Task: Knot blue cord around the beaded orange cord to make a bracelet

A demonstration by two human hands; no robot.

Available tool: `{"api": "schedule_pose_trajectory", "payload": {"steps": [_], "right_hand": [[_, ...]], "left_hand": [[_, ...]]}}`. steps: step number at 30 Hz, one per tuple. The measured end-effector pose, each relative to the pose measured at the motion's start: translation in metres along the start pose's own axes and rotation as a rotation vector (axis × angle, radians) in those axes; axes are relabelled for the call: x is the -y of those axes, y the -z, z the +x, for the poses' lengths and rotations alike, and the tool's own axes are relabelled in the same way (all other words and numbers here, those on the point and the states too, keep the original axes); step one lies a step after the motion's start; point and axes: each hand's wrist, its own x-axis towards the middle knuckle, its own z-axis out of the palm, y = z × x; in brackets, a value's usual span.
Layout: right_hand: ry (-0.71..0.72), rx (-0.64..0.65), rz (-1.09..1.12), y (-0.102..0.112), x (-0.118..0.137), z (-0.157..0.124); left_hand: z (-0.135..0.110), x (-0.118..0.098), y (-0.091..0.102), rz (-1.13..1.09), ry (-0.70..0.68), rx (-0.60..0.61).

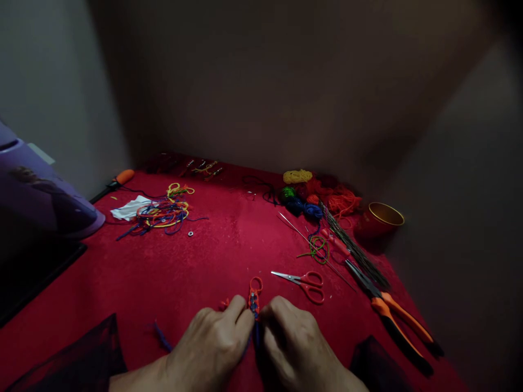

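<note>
Two curled hands, my left (223, 329) and my right (295, 337), flank the orange-and-blue braid (254, 299), its loop pointing to twelve o'clock, seemingly to steady it; my fingertips are hidden, so I cannot tell what either one pinches. The scissors (303, 280) lie between one and two, perhaps for quick reach, with the pliers (379, 305) at three. Farther, toward half past one, stands the cup (371, 224), its contents hidden; yarn balls (296, 206) lie beyond, toward one.
</note>
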Motion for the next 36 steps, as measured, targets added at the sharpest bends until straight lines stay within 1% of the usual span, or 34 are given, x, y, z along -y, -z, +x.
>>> {"api": "schedule_pose_trajectory", "payload": {"steps": [3, 6, 9, 12, 15, 17, 19, 21, 24, 27, 29, 32, 36], "right_hand": [[-0.080, 0.012, 0.031, 0.004, -0.001, -0.003], [-0.089, 0.011, 0.069, 0.006, -0.003, -0.005], [-0.110, 0.016, 0.064, 0.007, -0.002, -0.007], [-0.177, 0.012, -0.007, 0.006, 0.001, -0.011], [-0.135, -0.009, -0.116, 0.005, 0.005, -0.013], [-0.141, 0.057, -0.154, 0.007, 0.007, -0.012], [-0.189, 0.146, -0.167, 0.011, 0.009, -0.009], [-0.219, 0.183, -0.180, 0.014, 0.011, -0.006], [-0.219, 0.211, -0.193, 0.016, 0.012, -0.004], [-0.198, 0.233, -0.177, 0.013, 0.012, -0.005], [-0.183, 0.213, -0.174, 0.011, 0.011, -0.007], [-0.149, 0.135, -0.197, 0.008, 0.011, -0.010], [-0.064, 0.043, -0.212, 0.008, 0.010, -0.011]], "left_hand": [[-0.004, 0.002, -0.003, -0.139, 0.009, -0.125], [-0.003, 0.002, -0.002, -0.216, 0.026, -0.155], [0.000, 0.000, -0.001, -0.232, 0.056, -0.118], [0.001, 0.001, -0.001, -0.225, 0.060, -0.068], [0.000, 0.002, -0.002, -0.217, 0.049, -0.086], [-0.001, 0.002, -0.003, -0.227, 0.036, -0.125], [0.000, 0.003, -0.004, -0.232, 0.029, -0.137], [0.001, 0.003, -0.005, -0.222, 0.036, -0.094], [0.005, 0.003, -0.007, -0.207, 0.055, -0.008], [0.007, 0.003, -0.009, -0.217, 0.053, 0.010], [0.008, 0.002, -0.010, -0.219, 0.047, 0.012], [0.009, 0.004, -0.014, -0.230, 0.054, 0.016], [0.010, 0.007, -0.023, -0.298, 0.064, -0.017]]}}
